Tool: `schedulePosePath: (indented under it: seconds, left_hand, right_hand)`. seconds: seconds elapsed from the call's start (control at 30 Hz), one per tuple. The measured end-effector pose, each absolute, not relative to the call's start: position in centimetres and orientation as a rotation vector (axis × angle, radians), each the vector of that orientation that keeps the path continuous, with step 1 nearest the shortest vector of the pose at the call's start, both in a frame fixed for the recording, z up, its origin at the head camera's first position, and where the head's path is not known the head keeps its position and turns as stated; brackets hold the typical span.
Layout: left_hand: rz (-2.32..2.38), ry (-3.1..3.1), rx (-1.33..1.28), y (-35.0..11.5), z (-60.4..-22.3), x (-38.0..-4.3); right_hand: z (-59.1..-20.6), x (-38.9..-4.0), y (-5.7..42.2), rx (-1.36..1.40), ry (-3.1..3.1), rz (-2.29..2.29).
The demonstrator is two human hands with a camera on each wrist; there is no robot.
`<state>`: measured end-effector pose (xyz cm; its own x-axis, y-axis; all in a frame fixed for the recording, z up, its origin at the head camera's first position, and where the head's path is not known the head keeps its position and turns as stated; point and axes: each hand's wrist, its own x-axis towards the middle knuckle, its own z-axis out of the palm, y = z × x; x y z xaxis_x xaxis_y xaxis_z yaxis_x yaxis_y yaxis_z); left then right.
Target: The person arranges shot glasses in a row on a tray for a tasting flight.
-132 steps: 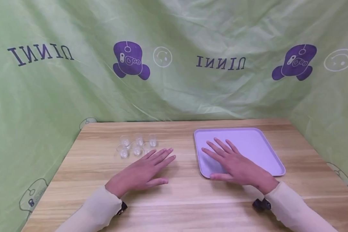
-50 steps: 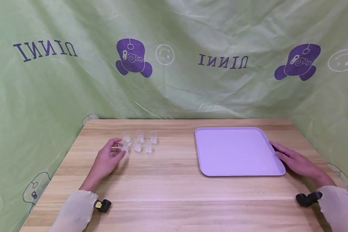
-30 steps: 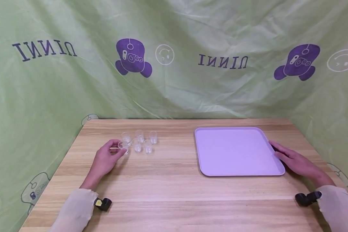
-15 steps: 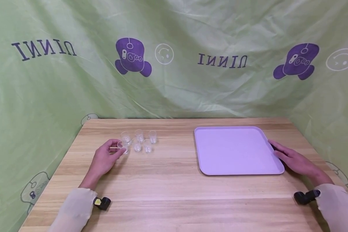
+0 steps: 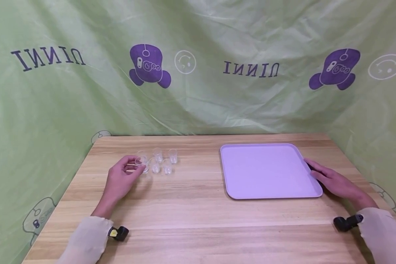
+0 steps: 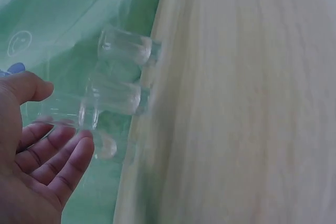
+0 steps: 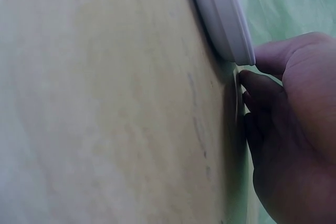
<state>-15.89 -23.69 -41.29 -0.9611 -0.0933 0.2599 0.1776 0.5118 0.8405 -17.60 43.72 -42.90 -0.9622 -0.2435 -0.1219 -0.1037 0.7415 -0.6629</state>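
Observation:
My left hand (image 5: 121, 179) pinches a small clear glass (image 6: 63, 109) between thumb and fingertips, lifted a little above the table at the left of the group. Several matching glasses (image 5: 167, 167) stand upright beside and behind it; one of these overlaps the held glass in the head view. Over on the right, my right hand (image 5: 333, 183) holds the right edge of a flat light-purple tray (image 5: 270, 172). In the right wrist view the thumb touches the tray's rim (image 7: 236, 35), with the other fingers low beside it, close to the tabletop.
The wooden table (image 5: 198, 220) carries the glasses at left and the tray at right, with bare wood between them. A green printed cloth (image 5: 198, 102) hangs behind the table and along both sides. Each wrist wears a small black camera (image 5: 120, 233).
Both hands went from spread over the table to the glass and the tray edge. Just now the left hand has raised its glass slightly; the right hand and tray stay put.

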Motion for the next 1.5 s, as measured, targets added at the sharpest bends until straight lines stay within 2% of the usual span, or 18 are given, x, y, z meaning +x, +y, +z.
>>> schedulePosePath:
  seconds: [0.37,0.67,1.5]
  left_hand:
    - [-1.577,-2.49,-0.301,-19.2,-39.6,-15.5]
    - [-1.654,-2.495,-0.457,-14.7,-39.9,-16.2]
    - [-1.689,-2.58,-0.946,2.9,-41.7,-20.9]
  right_hand:
    - [-43.2,-17.7,43.9,-0.276,2.735,-1.028]
    - [-43.0,-17.4,43.9,-0.283,2.738,-1.034]
    - [-42.7,-17.5,44.1,-0.305,2.745,-1.034]
